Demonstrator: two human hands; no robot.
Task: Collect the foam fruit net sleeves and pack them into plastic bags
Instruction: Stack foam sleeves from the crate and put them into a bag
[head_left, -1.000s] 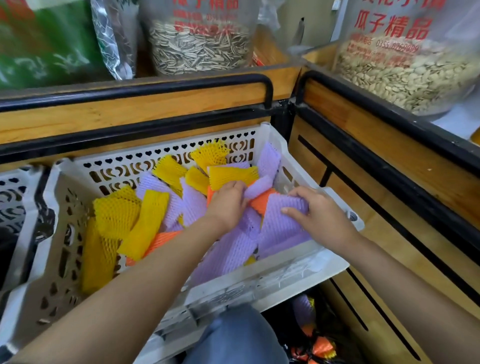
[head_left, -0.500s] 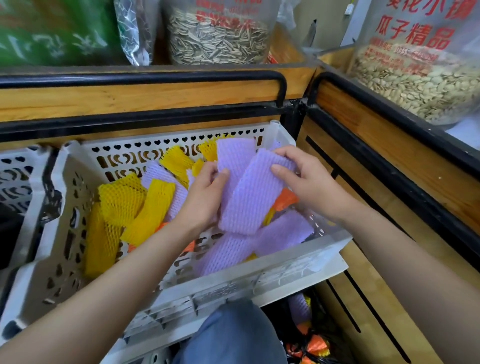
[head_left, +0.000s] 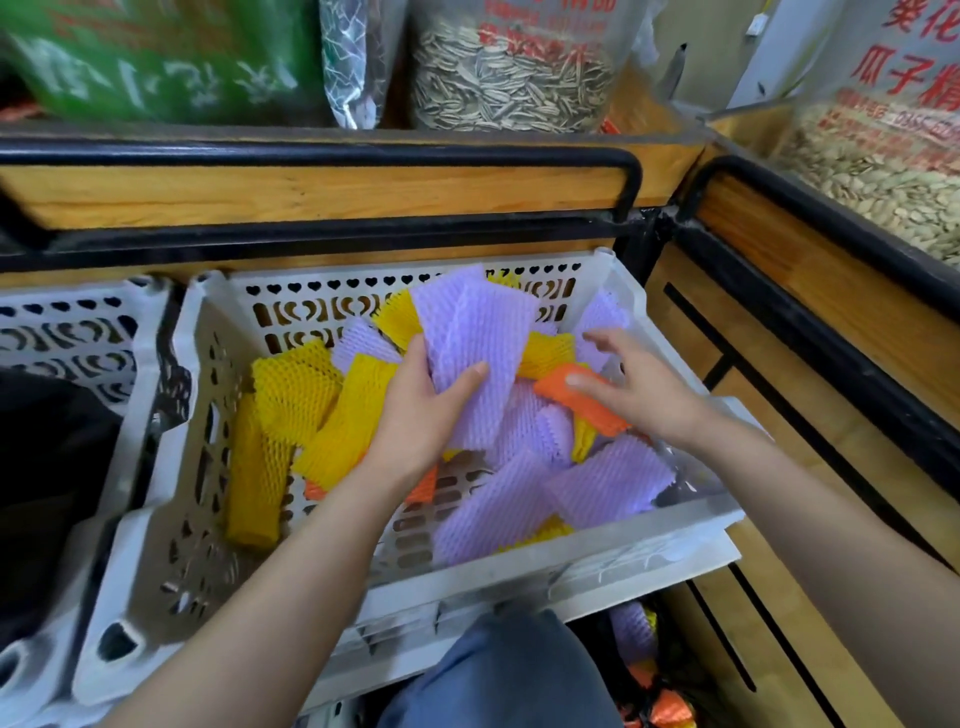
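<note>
A white perforated crate (head_left: 519, 577) holds several foam net sleeves in purple, yellow and orange. My left hand (head_left: 423, 410) grips a small stack of purple sleeves (head_left: 478, 343) and holds them upright above the pile. To its right, my right hand (head_left: 639, 387) hovers with its fingers spread, its thumb touching an orange sleeve (head_left: 582, 397). Yellow sleeves (head_left: 306, 395) lie at the crate's left, and more purple sleeves (head_left: 587, 488) lie along the near side. A dark bag (head_left: 649, 670) holding sleeves shows below the crate at the right.
A second white crate (head_left: 67, 332) with something black inside stands at the left. Wooden shelves with black metal rails (head_left: 332, 156) border the back and right. Bags of seeds (head_left: 509, 78) stand on the back shelf. My knee in blue fabric (head_left: 498, 675) is under the crate.
My left hand took over the purple stack and holds it alone. My right hand let go of the purple sleeve and dropped to the right, onto the orange sleeve.
</note>
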